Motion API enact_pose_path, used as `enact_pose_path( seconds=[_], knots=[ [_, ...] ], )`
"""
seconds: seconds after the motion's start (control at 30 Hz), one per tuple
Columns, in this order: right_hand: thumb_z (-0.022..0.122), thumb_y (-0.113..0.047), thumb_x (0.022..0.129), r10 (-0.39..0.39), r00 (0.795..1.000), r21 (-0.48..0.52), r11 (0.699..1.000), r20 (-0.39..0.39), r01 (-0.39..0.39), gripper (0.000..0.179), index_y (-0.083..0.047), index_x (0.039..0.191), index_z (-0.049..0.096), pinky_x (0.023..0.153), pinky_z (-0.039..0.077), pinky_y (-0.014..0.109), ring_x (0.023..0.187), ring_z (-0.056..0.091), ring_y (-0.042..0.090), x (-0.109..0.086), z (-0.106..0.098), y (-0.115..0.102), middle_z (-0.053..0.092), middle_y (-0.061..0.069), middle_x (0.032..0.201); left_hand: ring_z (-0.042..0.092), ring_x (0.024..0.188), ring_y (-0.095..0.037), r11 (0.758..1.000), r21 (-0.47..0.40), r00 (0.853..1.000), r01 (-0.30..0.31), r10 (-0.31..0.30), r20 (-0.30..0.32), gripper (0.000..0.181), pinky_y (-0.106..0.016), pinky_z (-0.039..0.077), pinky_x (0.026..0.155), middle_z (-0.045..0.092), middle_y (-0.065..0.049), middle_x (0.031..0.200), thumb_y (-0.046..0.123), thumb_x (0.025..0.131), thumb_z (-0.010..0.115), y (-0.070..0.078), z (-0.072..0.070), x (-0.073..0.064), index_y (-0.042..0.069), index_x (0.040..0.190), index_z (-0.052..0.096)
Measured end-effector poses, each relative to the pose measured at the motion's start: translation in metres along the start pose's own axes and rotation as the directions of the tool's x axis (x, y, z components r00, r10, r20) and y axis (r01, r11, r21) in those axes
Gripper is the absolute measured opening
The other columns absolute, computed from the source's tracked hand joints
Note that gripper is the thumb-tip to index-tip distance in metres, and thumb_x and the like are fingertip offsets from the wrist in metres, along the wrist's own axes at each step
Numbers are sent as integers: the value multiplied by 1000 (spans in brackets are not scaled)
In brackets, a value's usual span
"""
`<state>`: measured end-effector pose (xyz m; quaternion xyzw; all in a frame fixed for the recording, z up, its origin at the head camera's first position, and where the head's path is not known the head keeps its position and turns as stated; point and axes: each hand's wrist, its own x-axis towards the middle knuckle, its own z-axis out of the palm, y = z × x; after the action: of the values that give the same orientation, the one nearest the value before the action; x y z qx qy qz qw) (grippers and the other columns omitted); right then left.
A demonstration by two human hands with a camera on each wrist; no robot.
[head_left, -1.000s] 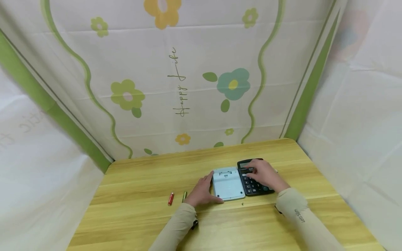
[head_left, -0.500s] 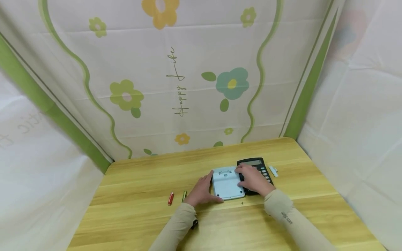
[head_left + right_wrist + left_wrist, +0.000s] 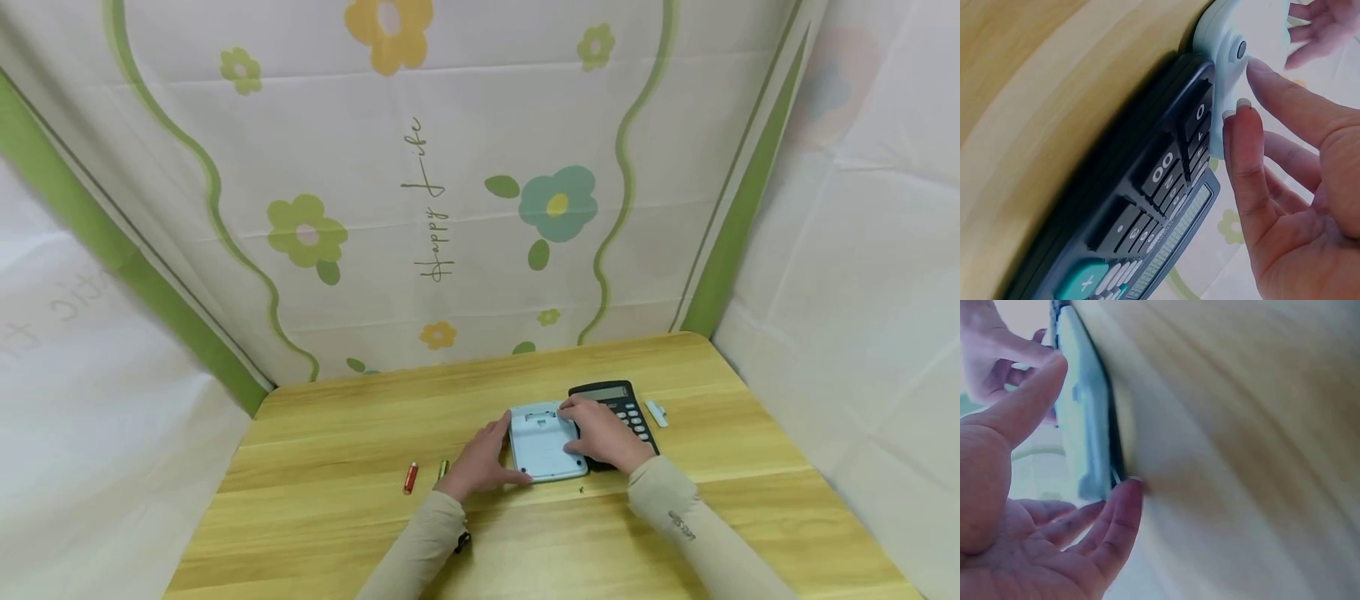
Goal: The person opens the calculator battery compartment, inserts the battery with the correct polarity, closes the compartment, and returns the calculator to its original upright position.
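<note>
A light blue calculator (image 3: 543, 454) lies back side up on the table, its battery compartment (image 3: 540, 416) uncovered. My left hand (image 3: 480, 462) grips its left side, with the thumb along the front edge and the fingers round the left edge. My right hand (image 3: 606, 435) reaches over the black calculator (image 3: 1141, 194). Its fingertips touch the light blue calculator's right side, near a dark round foot (image 3: 1241, 49) in the right wrist view. The black calculator lies keys up, partly hidden under this hand in the head view.
A light blue battery cover (image 3: 656, 413) lies right of the black calculator. A red battery (image 3: 410, 477) and a greenish-gold battery (image 3: 443, 469) lie left of my left hand. A tiny dark piece, perhaps a screw (image 3: 581, 490), sits near the light blue calculator's front edge.
My right hand has moved left from above the black calculator to the light blue calculator's right side, revealing the battery cover. My left hand has stayed in place.
</note>
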<state>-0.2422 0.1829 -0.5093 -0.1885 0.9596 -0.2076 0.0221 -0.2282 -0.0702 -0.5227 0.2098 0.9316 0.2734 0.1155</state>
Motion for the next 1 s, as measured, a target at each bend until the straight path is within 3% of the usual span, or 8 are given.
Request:
enact_pose_path(
  seconds=[0.23, 0.5, 0.7, 0.9, 1.0],
  knots=[
    [89, -17, 82, 3, 1000, -15, 1000, -7, -3, 55, 0, 131, 70, 105, 53, 50, 125, 62, 34, 1, -1, -1, 65, 14, 135, 63, 123, -31, 994, 73, 992, -81, 87, -89, 96, -50, 52, 106, 50, -16, 155, 32, 85, 88, -3, -21, -13, 6, 161, 35],
    [89, -17, 83, 9, 1000, -19, 1000, -10, -9, 55, -2, 132, 70, 108, 50, 51, 128, 61, 35, 0, 0, 0, 64, 15, 138, 69, 107, -33, 988, 126, 974, -89, 113, -195, 70, -47, 60, 88, 59, -18, 141, 19, 88, 85, -36, -51, -44, 6, 149, 54],
    [90, -17, 82, 6, 1000, -23, 1000, -15, -6, 54, -2, 130, 70, 109, 48, 55, 131, 59, 39, -2, -1, 0, 64, 18, 138, 66, 105, -32, 990, 131, 981, -52, 76, -179, 72, -47, 58, 85, 64, -18, 132, 16, 83, 88, -56, -62, -62, 2, 146, 56],
    [90, -18, 82, -2, 1000, -24, 1000, -28, 1, 53, -3, 129, 71, 110, 48, 56, 131, 59, 40, -3, -1, 1, 64, 18, 138, 64, 117, -45, 982, 179, 987, -61, 86, -136, 70, -59, 54, 98, 64, -26, 133, 19, 79, 91, -63, -58, -69, 1, 140, 61],
    [90, -17, 82, -4, 1000, -21, 1000, -30, 3, 52, -3, 128, 72, 108, 49, 55, 129, 60, 39, -2, -1, 0, 65, 17, 137, 66, 115, -46, 975, 208, 984, -82, 113, -141, 62, -60, 54, 99, 67, -28, 128, 19, 79, 90, -64, -54, -69, 0, 133, 65]
  ],
)
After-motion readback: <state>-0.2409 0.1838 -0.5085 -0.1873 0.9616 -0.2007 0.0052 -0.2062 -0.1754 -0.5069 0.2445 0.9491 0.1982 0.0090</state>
